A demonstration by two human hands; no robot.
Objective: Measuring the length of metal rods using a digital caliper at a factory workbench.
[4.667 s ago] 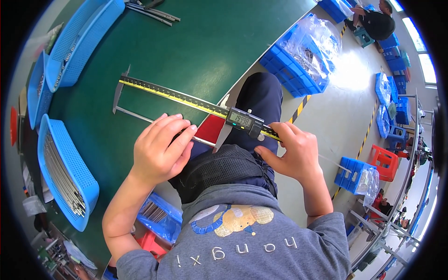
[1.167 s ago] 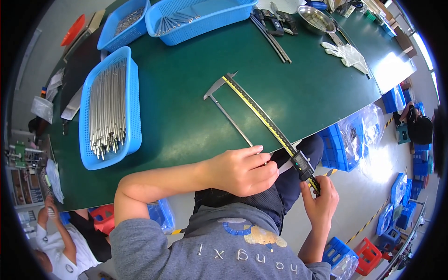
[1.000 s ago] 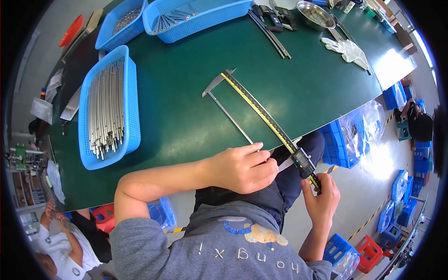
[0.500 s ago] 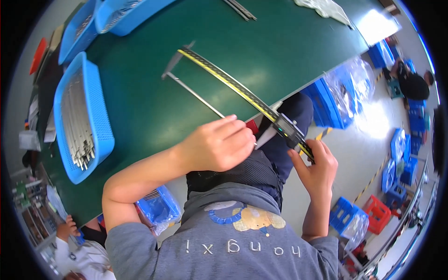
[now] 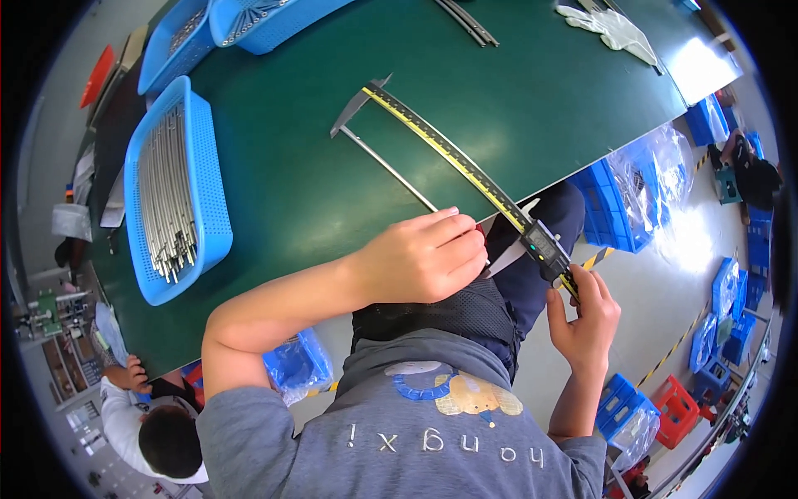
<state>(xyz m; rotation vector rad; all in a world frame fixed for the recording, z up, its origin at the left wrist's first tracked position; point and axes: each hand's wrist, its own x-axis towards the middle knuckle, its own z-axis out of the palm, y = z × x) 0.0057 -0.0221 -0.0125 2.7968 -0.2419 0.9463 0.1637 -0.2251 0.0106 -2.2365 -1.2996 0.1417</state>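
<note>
A long digital caliper (image 5: pixel 449 148) with a yellow-edged scale slants over the near edge of the green table. My right hand (image 5: pixel 587 320) grips its lower end, just below the black display unit (image 5: pixel 544 245). A thin metal rod (image 5: pixel 389 169) runs alongside the beam, its far end at the caliper's fixed jaw (image 5: pixel 349 114). My left hand (image 5: pixel 434 254) is closed around the rod's near part, and the rod's tip shows below the fingers. Whether the rod touches the sliding jaw (image 5: pixel 505 259) is hard to tell, as my left fingers partly cover that spot.
On the green table (image 5: pixel 274 150), a blue basket (image 5: pixel 218 191) of metal rods stands at left. More blue baskets (image 5: pixel 287 33) of parts are at far left. Several loose rods (image 5: pixel 467 21) and a white glove (image 5: pixel 615 35) lie at the back. Blue crates (image 5: pixel 611 204) stand right. A co-worker (image 5: pixel 170 437) is at lower left.
The whole view has shifted, so the table and baskets appear farther right and slightly higher. Both hands keep their hold on the rod and the caliper, with little change between them.
</note>
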